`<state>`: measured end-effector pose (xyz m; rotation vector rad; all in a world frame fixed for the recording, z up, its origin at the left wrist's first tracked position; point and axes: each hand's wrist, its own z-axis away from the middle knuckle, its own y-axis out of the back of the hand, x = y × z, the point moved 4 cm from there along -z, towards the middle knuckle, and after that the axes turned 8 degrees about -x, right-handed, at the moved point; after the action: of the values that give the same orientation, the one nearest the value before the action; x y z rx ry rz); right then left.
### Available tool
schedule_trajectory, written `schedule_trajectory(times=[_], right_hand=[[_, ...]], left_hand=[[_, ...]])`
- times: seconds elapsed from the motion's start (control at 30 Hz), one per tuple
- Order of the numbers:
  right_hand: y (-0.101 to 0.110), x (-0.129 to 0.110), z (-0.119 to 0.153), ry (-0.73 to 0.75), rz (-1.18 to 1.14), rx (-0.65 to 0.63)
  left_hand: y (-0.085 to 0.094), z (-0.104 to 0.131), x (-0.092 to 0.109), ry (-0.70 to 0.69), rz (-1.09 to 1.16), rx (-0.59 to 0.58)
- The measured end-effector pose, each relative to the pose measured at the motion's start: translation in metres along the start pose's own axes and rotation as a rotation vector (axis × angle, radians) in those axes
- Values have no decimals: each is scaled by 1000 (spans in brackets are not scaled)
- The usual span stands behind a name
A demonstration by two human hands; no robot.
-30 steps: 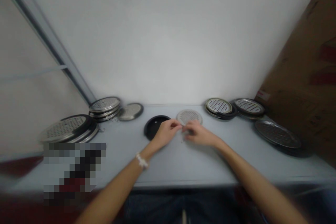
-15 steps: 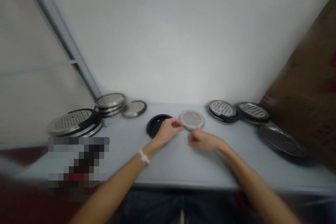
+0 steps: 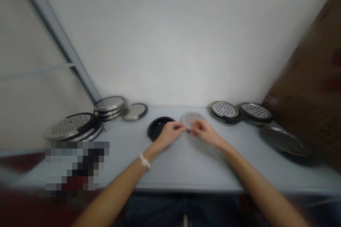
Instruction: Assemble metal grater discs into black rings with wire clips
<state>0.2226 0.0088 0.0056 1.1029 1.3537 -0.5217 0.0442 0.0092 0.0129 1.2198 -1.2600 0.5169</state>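
My left hand (image 3: 171,133), with a pale bracelet (image 3: 145,161) at its wrist, is closed in a pinch over the middle of the table. My right hand (image 3: 204,133) is closed just to the right of it, fingers curled, almost meeting the left fingertips. Anything held between the fingers is too small and blurred to make out. Behind the hands lies a round perforated grater plate (image 3: 191,116), its near edge partly covered by my right hand. A round black dish-like piece (image 3: 157,127) with a small hole sits at the left, partly behind my left hand.
Stacked round graters with black rims (image 3: 70,127) stand at the left, with another stack (image 3: 109,104) and a single grater (image 3: 135,111) behind. More graters (image 3: 225,110) lie at the back right, beside others (image 3: 256,111) and a dark oval one (image 3: 286,142). Cardboard (image 3: 309,88) borders the right.
My right hand has moved up and slightly inward, toward the left fingertips, and now covers part of the perforated plate. My left hand has barely moved.
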Motion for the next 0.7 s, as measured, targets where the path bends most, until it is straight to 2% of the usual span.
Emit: schedule_trajectory(times=[0.13, 0.47, 0.7], right_hand=[[-2, 3, -2, 23, -50, 84], [-6, -1, -2, 60, -108, 70], [-8, 2, -1, 46, -90, 114]], left_hand=[[-2, 0, -1, -22, -19, -28], [-4, 1, 3, -52, -61, -93], [-5, -2, -9, -58, -65, -112]])
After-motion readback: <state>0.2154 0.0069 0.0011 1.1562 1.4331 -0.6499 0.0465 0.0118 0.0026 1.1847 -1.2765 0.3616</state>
